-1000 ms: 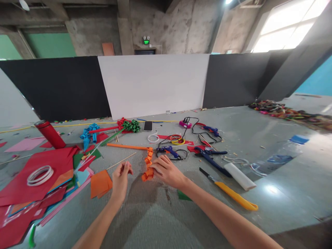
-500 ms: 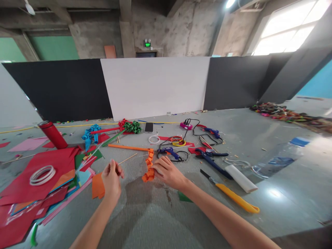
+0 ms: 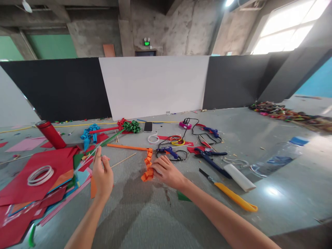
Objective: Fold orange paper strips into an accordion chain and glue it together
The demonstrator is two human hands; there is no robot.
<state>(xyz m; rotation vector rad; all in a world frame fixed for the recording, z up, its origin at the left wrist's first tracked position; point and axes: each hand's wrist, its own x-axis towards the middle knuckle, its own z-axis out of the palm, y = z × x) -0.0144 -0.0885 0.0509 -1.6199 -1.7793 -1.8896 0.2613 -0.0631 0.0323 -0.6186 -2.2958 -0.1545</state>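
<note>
My right hand (image 3: 168, 173) pinches the lower part of an orange folded paper strip (image 3: 148, 159), whose zigzag loops hang from the right end of a thin orange paper-wrapped stick (image 3: 127, 147). My left hand (image 3: 103, 176) is raised at the left, index finger pointing up and thumb apart, with nothing visible in it. An orange paper piece (image 3: 93, 188) lies partly hidden behind that hand. Between the hands rests a thin wooden stick (image 3: 123, 160). A blue glue gun (image 3: 169, 151) lies just beyond my right hand.
Red paper sheets (image 3: 20, 173) with a tape roll (image 3: 40, 175) and a red bottle (image 3: 52, 134) are at the left. Finished-looking red and green paper flowers (image 3: 132, 127) lie farther back. A yellow-handled knife (image 3: 234, 197), blue pliers (image 3: 211, 162) and a plastic bottle (image 3: 280, 159) lie right.
My left hand has moved left and slightly up, its fingers going from curled to more extended. My right hand keeps its grip on the orange strip.
</note>
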